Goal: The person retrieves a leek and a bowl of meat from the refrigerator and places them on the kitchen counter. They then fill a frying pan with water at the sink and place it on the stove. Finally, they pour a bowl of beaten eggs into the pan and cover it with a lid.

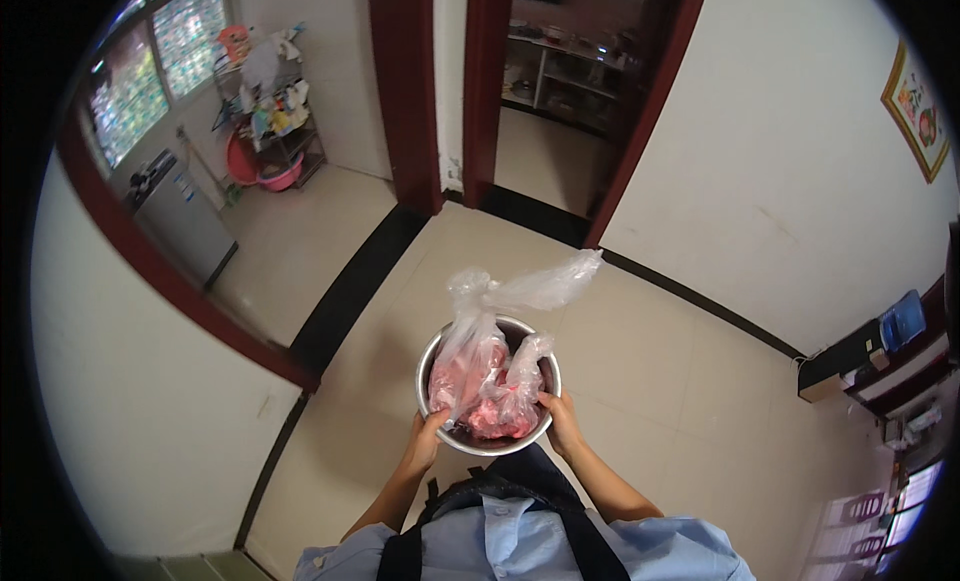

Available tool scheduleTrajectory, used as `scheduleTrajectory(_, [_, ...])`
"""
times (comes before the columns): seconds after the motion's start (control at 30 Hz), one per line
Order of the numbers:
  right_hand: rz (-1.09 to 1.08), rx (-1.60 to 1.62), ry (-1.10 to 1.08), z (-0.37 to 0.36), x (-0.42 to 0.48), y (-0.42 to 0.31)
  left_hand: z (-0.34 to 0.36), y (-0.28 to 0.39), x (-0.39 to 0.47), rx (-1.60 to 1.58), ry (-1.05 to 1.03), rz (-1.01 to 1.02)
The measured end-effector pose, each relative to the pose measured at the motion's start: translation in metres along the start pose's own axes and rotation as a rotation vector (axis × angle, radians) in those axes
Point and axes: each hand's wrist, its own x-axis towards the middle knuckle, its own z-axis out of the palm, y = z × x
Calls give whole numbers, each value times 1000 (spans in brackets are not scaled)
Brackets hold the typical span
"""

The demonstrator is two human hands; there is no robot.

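A round stainless steel bowl (489, 452) is held in front of my body by both hands. My left hand (426, 434) grips its near left rim, thumb over the edge. On the right rim, my right hand (562, 425) has its thumb hooked inside. In the bowl lie two clear plastic bags of raw pinkish-red meat. The larger bag (469, 363) fills the left side, and its loose end stretches out past the far rim. A smaller knotted bag (501, 416) sits at the near right. The fingers beneath the bowl are hidden.
Ahead is an open doorway with a dark threshold (534, 215), showing shelves (562, 70) beyond. Another dark threshold (360, 281) leads left to a room with a washing machine (186, 217), a loaded rack (277, 115) and a pink basin (281, 174). Right stands dark furniture (840, 363).
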Motion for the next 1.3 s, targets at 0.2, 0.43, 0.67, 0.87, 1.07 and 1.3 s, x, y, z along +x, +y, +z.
scheduleTrajectory(0.2, [-105, 16, 4, 2, -7, 34, -38, -39, 12, -49, -57, 114])
scheduleTrajectory(0.43, [-91, 16, -114, 27, -41, 40, -67, -25, -32, 11, 50, -60])
scheduleTrajectory(0.67, [-137, -45, -153, 30, -45, 63, -69, -20, -43, -59, 20, -15])
scheduleTrajectory(0.87, [-285, -115, -136, 38, -45, 39, -59, 8, -23, -19, -115, -94])
scheduleTrajectory(1.07, [-296, 75, 91, 76, -88, 47, -80, 35, -25, 71, -328, -111])
scheduleTrajectory(1.3, [-128, 241, 24, 60, -38, 52, -67, 65, 23, 355, -282, 13])
